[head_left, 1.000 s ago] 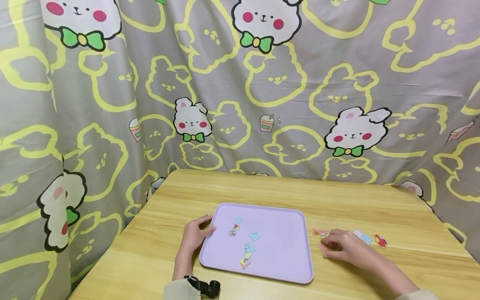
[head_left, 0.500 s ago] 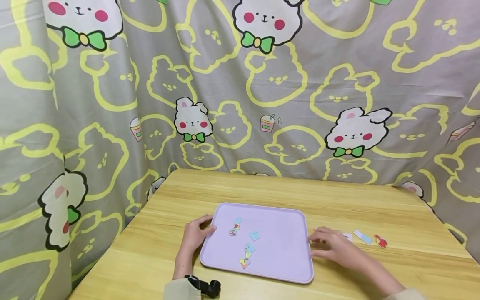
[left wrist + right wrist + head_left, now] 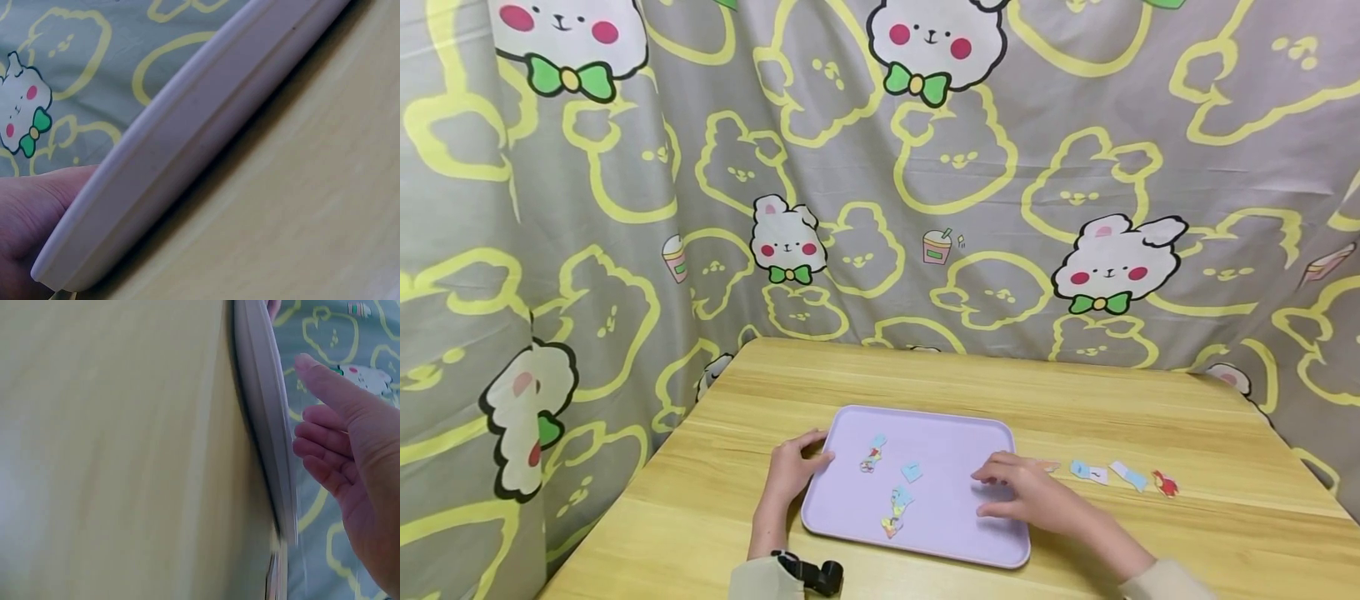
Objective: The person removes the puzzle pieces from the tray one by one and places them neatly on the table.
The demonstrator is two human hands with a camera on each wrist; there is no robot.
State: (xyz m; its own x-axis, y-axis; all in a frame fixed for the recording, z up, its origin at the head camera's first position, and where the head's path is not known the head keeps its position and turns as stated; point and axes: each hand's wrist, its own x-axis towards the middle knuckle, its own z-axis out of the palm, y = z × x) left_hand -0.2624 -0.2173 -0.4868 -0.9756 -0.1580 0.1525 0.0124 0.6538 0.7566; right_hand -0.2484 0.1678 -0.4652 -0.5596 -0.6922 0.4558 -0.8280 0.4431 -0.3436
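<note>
A lilac tray lies on the table with several small cut-out picture pieces on its left half. Among them are a light blue piece, a joined colourful strip and a blue-and-yellow strip. My left hand holds the tray's left edge, thumb over the rim. My right hand is above the tray's right edge, thumb and fingers apart. The right wrist view shows that hand with softly bent fingers and nothing visible between them.
Right of the tray, more pieces lie on the wooden table: a blue-and-white one, another blue-and-white one, a red one and a partly hidden orange one. A bunny-patterned curtain hangs behind the table.
My right hand has moved left from the pieces on the table to over the tray's right side, uncovering the blue-and-white piece. The left hand and tray stay in place.
</note>
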